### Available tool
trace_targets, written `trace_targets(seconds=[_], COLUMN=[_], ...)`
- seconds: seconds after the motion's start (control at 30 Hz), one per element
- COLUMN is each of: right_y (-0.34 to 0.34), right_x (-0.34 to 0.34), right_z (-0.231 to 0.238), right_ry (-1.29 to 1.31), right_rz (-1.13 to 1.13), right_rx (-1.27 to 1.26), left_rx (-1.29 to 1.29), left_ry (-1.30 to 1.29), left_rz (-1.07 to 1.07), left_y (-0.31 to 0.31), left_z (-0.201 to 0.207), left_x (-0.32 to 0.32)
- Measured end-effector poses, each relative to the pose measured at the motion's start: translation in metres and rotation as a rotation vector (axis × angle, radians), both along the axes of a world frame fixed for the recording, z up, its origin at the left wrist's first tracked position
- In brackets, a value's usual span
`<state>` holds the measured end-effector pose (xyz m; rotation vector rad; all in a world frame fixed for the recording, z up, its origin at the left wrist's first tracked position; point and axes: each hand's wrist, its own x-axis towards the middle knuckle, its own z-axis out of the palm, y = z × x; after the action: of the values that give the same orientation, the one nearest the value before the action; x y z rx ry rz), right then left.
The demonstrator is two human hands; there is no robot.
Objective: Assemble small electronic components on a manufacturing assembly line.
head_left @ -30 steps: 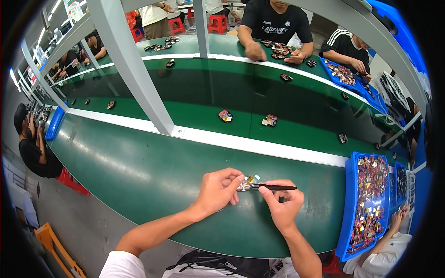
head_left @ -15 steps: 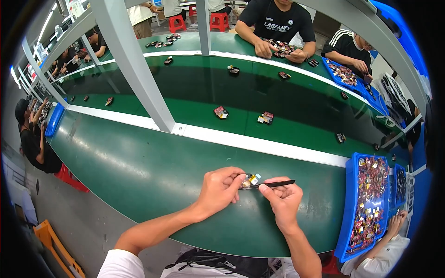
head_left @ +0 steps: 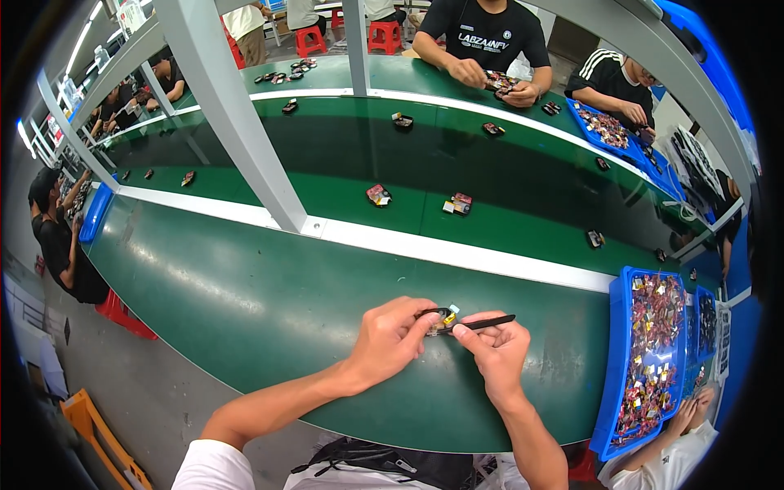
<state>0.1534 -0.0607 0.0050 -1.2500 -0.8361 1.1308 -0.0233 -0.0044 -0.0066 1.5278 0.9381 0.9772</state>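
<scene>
My left hand (head_left: 394,336) pinches a small black part with yellow and white bits (head_left: 443,315) just above the green table (head_left: 245,302). My right hand (head_left: 493,349) grips a slim black tool (head_left: 482,324), held level, with its tip at that part. Both hands meet near the table's front edge, and my fingers hide most of the part.
A blue tray (head_left: 614,367) full of small parts stands to the right, another person's hand (head_left: 684,412) beside it. A white strip (head_left: 457,253) and a grey post (head_left: 237,122) divide the table from the green belt, where small assemblies (head_left: 378,194) lie. Several people work around the far side.
Both hands have shifted slightly and drawn closer together over the part. The tool stays level in my right hand, its tip now tighter against the part.
</scene>
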Motion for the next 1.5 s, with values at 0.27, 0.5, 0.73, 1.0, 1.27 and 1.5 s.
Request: trace_targets(seconds=[0.27, 0.5, 0.73, 1.0, 1.27, 1.5], right_y=[-0.001, -0.001, -0.001, -0.002, -0.006, -0.009], right_x=[0.006, 0.008, 0.010, 0.008, 0.009, 0.004], right_z=[0.000, 0.003, 0.001, 0.006, -0.012, -0.009], right_ry=[0.042, 0.074, 0.080, 0.070, -0.060, -0.248], right_rz=[0.006, 0.038, 0.037, 0.048, 0.017, -0.044], right_rx=[-0.042, -0.063, -0.058, -0.055, 0.140, 0.276], left_rx=[0.169, 0.168, 0.219, 0.272, -0.219, -0.343], left_ry=[0.023, -0.014, 0.004, 0.021, -0.201, -0.240], left_rz=[-0.007, -0.022, -0.030, -0.029, -0.139, -0.201], left_y=[-0.002, -0.002, -0.002, 0.000, 0.003, 0.006], left_z=[0.001, 0.000, 0.001, 0.001, 0.003, -0.003], left_x=[0.001, 0.000, 0.000, -0.001, -0.004, -0.006])
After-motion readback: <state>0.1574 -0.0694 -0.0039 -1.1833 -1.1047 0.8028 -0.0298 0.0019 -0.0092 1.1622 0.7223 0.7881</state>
